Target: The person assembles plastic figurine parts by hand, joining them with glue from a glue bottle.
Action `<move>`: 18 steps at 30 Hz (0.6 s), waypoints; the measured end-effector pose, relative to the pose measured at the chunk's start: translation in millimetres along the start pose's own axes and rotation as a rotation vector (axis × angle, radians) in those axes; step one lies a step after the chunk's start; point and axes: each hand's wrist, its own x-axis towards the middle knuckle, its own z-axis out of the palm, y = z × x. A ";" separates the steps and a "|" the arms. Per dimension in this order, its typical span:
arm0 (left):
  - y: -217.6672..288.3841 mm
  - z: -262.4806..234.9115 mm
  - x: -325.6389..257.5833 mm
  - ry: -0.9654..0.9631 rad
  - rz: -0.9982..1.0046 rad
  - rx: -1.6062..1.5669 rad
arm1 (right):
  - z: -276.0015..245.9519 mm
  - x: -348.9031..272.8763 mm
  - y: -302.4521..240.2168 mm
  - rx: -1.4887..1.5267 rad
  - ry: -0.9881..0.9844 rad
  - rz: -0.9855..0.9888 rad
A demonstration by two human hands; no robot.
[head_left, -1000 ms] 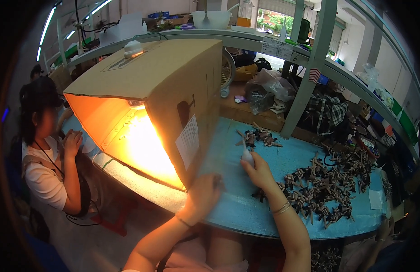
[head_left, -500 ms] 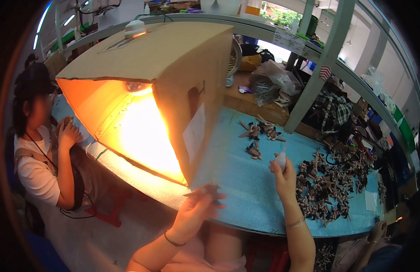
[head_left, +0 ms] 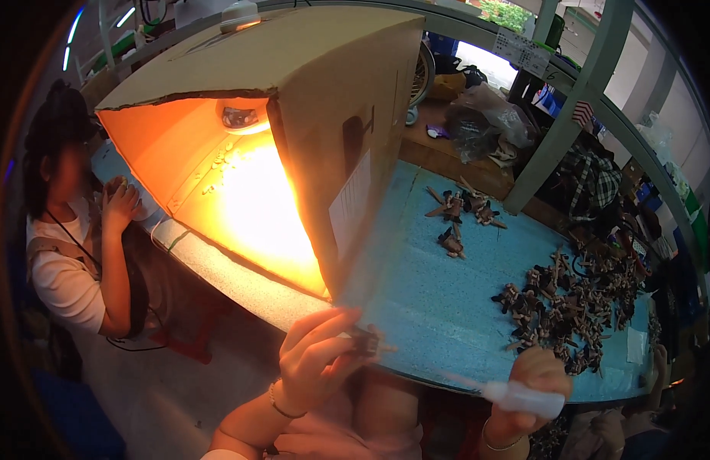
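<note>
Near the front edge of the blue table, my left hand (head_left: 313,360) pinches a small brown and dark figure (head_left: 366,342) with pale limb-like parts. The figure is partly covered by my fingers and a little blurred. To the right, my right hand (head_left: 535,376) is closed round a white squeeze bottle (head_left: 527,399). The bottle lies tilted on its side, its thin nozzle pointing left toward the figure. A gap remains between nozzle and figure. Beyond my right hand spreads a large heap of similar small figures (head_left: 573,307).
A big cardboard box (head_left: 355,69) with a glowing lamp (head_left: 244,119) inside stands on the table (head_left: 439,307) at left. Several figures (head_left: 462,211) lie farther back, near a metal post (head_left: 573,115). Another person (head_left: 71,261) sits at the left; a co-worker's arm (head_left: 657,376) shows at far right.
My right hand has come down toward the table's front edge, and the bottle has turned from upright to sideways, nozzle leftward. My left hand still holds the figure, now turned differently. The view has shifted.
</note>
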 end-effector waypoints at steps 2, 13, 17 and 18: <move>1.9 0.2 1.2 0.014 0.031 0.052 | 1.7 -10.1 -4.4 -0.090 0.018 -0.077; 5.2 -0.2 -1.7 -0.037 0.035 0.064 | -2.0 -12.8 -12.1 -0.166 -0.169 -0.091; 8.2 -1.0 -1.0 -0.039 0.031 0.066 | -3.9 -11.1 -14.5 -0.142 -0.200 -0.058; 7.5 -1.3 -1.5 -0.038 0.034 0.065 | -4.8 -11.5 -13.7 -0.137 -0.215 -0.075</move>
